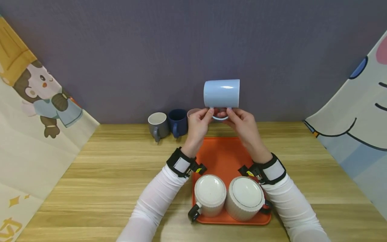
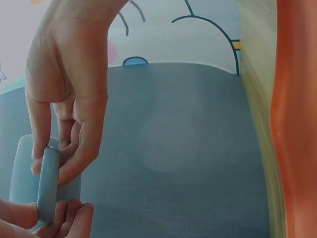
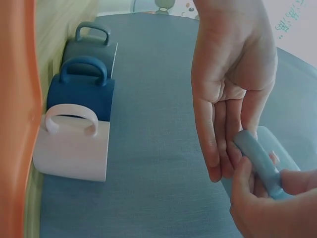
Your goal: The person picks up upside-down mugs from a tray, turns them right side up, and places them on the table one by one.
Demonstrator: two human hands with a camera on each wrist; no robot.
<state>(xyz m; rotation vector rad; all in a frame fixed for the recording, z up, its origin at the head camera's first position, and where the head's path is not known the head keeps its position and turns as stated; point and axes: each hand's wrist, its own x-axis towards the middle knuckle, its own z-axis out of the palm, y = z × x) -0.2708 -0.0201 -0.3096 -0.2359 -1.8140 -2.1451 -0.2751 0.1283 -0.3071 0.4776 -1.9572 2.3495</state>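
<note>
A light blue mug is held up in the air on its side, its handle pointing down. My left hand pinches the handle at its left end between thumb and fingers. At the handle's right end, the thumb and fingers of my right hand hold it too. Below both hands lies an orange tray. Two ribbed off-white mugs with black handles stand bottom-up on its near part, one left and one right.
Along the grey back wall stand a grey mug, a navy mug and a pale pink mug, the pink one partly hidden by my left hand in the head view. Printed curtains hang at both sides of the wooden table.
</note>
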